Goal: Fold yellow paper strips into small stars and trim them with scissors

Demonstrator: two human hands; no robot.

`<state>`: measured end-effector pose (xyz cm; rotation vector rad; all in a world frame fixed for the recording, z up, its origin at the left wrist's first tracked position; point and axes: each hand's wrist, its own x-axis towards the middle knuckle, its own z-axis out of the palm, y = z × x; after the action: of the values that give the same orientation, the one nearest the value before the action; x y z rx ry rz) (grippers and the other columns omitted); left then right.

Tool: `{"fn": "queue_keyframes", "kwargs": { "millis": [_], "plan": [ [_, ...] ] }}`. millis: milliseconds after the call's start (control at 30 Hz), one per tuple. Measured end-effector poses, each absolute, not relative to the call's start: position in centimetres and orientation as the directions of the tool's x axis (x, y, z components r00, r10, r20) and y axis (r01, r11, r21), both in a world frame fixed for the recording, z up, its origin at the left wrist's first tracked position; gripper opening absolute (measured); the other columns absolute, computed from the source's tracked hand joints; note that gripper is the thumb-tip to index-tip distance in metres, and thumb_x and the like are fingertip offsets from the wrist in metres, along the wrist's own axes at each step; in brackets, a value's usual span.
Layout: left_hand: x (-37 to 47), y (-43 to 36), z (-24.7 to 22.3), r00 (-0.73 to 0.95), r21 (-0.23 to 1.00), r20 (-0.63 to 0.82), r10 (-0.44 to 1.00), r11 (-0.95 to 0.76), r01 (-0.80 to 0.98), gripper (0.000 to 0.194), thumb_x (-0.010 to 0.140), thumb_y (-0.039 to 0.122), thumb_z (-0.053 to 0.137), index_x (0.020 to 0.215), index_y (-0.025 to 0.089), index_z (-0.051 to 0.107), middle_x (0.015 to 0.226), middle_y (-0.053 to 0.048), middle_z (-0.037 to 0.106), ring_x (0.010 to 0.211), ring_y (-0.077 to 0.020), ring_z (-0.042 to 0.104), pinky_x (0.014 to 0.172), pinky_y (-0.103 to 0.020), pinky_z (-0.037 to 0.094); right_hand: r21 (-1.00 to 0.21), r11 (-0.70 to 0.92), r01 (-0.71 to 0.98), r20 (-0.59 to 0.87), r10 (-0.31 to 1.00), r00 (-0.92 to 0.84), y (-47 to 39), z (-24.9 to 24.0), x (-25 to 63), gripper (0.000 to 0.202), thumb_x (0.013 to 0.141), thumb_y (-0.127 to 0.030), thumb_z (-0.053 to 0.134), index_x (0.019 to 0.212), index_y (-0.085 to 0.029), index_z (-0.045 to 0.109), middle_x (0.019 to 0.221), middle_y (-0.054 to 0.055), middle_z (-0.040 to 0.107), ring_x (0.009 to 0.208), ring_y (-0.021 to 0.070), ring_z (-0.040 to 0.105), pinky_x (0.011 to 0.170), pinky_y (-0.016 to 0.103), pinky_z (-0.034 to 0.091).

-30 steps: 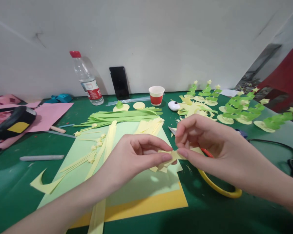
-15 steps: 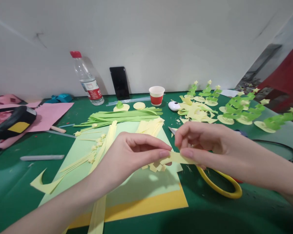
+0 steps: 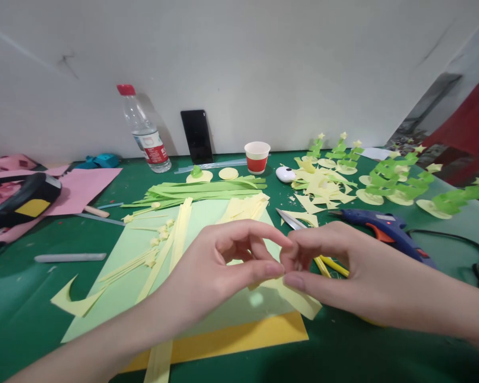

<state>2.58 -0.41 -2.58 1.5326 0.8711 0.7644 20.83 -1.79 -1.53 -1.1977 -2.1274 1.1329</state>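
My left hand (image 3: 227, 260) and my right hand (image 3: 331, 263) meet in front of me, fingertips nearly touching. Both are pinched on a pale yellow paper strip (image 3: 304, 299), whose free end slants down to the right beneath my right thumb. The fingers hide the part between them. Below lies a light green paper sheet (image 3: 231, 303) over a yellow-orange sheet (image 3: 239, 336). Yellow-handled scissors (image 3: 293, 219) lie partly behind my right hand. Left of my left hand, long yellow strips (image 3: 180, 229) and small folded paper stars (image 3: 163, 232) rest on the green sheet.
Green strips (image 3: 203, 190) lie behind the sheet. A blue glue gun (image 3: 383, 223) with a cord sits at right, near paper scraps (image 3: 323, 183) and green star-topped paper plants (image 3: 399, 181). A bottle (image 3: 147, 138), phone (image 3: 197, 135) and paper cup (image 3: 257, 158) stand by the wall.
The strip was stretched level between my hands; its free end now slants down to the right. My fingertips have come closer together, and my right hand has uncovered the glue gun.
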Motion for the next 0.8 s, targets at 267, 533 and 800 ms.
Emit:
{"fn": "queue_keyframes", "kwargs": {
  "millis": [267,533,800],
  "plan": [
    [2.59,-0.49,-2.98,0.422,0.999,0.046,0.905,-0.036,-0.032,0.017,0.082,0.035,0.061,0.094,0.024,0.066,0.078,0.003,0.066,0.072,-0.0116,0.060,0.065,-0.018,0.050,-0.881,0.268,0.389,0.096,0.908,-0.409,-1.85,-1.61,20.42,0.016,0.076,-0.013,0.055,0.062,-0.020,0.055,0.059,-0.002,0.059,0.054,0.0100,0.054,0.048,0.018,0.045],
    [2.93,-0.73,-2.81,0.388,0.968,0.134,0.912,-0.204,0.144,0.016,0.082,0.020,0.057,0.066,0.021,0.061,0.067,0.005,0.063,0.062,-0.0091,0.056,0.059,-0.015,0.047,-0.902,0.285,0.323,0.145,0.907,-0.395,-1.99,-1.76,20.13,0.014,0.078,-0.015,0.055,0.064,-0.019,0.056,0.056,-0.004,0.054,0.051,0.0072,0.050,0.045,0.015,0.040],
    [2.97,-1.13,-2.89,0.506,0.924,0.107,0.856,-0.273,0.267,0.020,0.082,0.020,0.055,0.062,0.019,0.054,0.057,0.005,0.052,0.054,-0.0090,0.046,0.053,-0.018,0.039,-0.830,0.376,0.412,0.157,0.867,-0.474,-2.20,-1.92,20.22,0.023,0.087,-0.017,0.046,0.065,-0.021,0.049,0.056,-0.004,0.051,0.052,0.0093,0.048,0.044,0.019,0.036]
  ]
}}
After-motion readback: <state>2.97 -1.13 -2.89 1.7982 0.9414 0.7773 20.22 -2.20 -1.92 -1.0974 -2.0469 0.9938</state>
